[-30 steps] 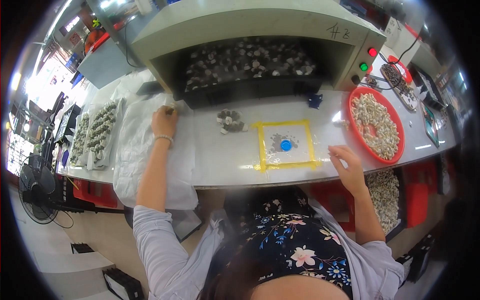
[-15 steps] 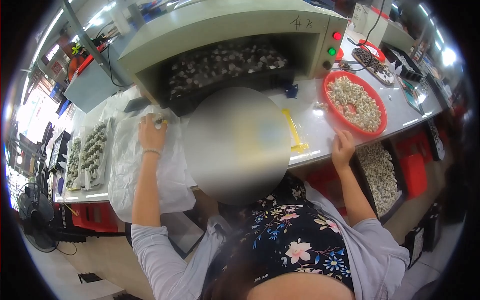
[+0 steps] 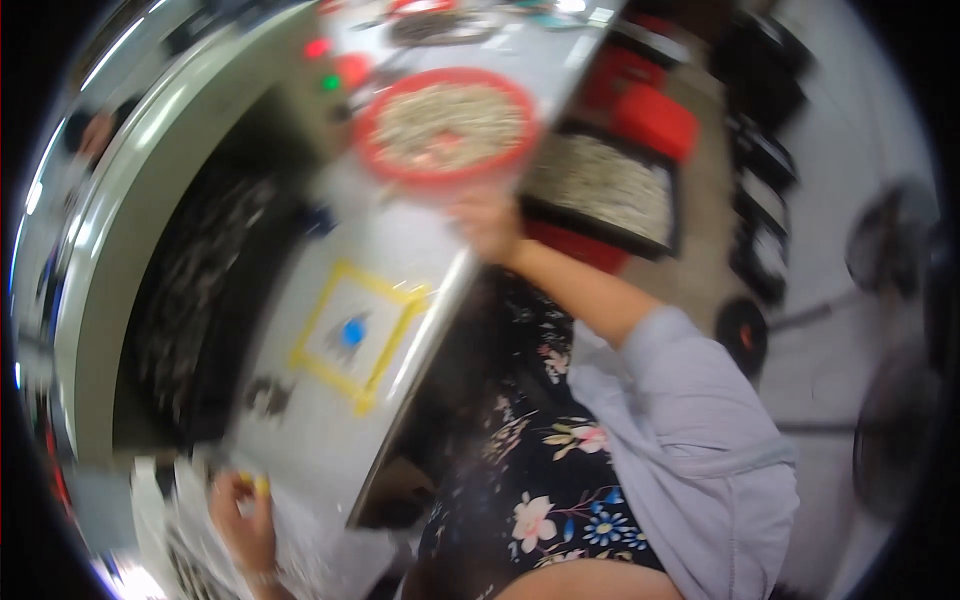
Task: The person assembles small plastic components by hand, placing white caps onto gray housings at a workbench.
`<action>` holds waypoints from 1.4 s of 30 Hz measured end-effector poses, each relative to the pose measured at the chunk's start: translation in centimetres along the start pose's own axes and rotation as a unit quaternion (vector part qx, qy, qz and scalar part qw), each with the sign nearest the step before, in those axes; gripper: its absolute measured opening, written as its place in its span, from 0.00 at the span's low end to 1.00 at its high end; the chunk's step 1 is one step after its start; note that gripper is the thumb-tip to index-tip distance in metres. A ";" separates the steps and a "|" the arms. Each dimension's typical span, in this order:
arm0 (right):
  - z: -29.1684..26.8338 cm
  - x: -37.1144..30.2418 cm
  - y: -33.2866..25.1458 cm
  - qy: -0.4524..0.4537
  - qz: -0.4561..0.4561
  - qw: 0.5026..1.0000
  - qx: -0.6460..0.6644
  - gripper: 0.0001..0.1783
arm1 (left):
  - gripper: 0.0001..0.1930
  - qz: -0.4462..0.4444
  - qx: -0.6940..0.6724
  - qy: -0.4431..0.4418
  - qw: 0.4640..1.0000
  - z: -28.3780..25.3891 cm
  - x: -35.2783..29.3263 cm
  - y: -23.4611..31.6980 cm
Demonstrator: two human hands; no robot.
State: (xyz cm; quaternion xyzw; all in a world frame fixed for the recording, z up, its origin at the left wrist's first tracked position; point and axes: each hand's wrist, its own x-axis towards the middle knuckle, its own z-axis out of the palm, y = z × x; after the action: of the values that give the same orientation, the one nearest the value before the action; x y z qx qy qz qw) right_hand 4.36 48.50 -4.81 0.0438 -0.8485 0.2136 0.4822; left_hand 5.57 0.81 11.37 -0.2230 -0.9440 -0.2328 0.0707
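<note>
Red round tray (image 3: 440, 177), heaped with small pale pieces (image 3: 440, 120), upper centre of frame.
My right hand (image 3: 487, 226) sits just below its rim, motion-blurred; I cannot tell whether it grips. My left hand (image 3: 240, 520), lower left, curls beside thin white sheeting (image 3: 325, 548); yellow patches show at its fingertips (image 3: 262, 485), closure indeterminate.

A round red tray (image 3: 425, 175) of small pale pieces (image 3: 410, 120) lies flat near the right hand (image 3: 487, 223).

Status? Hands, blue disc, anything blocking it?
Left hand at white plastic sheet, grip unclear. Right hand beside red basin, blurred. Blue disc inside yellow tape square, uncovered.
</note>
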 end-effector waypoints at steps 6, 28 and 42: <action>-1.3 -0.7 0.4 0.002 0.004 1.000 0.003 0.12 | 0.21 0.196 -0.030 -0.387 0.901 0.5 2.3 5.0; -29.9 -20.6 4.2 -0.023 0.465 0.885 -0.025 0.15 | 0.14 0.187 -0.338 -0.759 0.524 22.4 15.0 36.7; -53.2 -45.0 -20.9 0.164 0.779 0.521 -0.308 0.12 | 0.17 0.286 -0.151 -0.892 0.316 31.8 0.6 68.5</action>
State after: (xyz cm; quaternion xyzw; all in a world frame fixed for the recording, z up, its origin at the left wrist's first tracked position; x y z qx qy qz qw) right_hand 76.62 45.15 -12.17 -0.8216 -0.4632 0.2326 0.2372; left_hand 35.21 70.28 11.43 -0.5589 -0.2624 0.0028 -0.7867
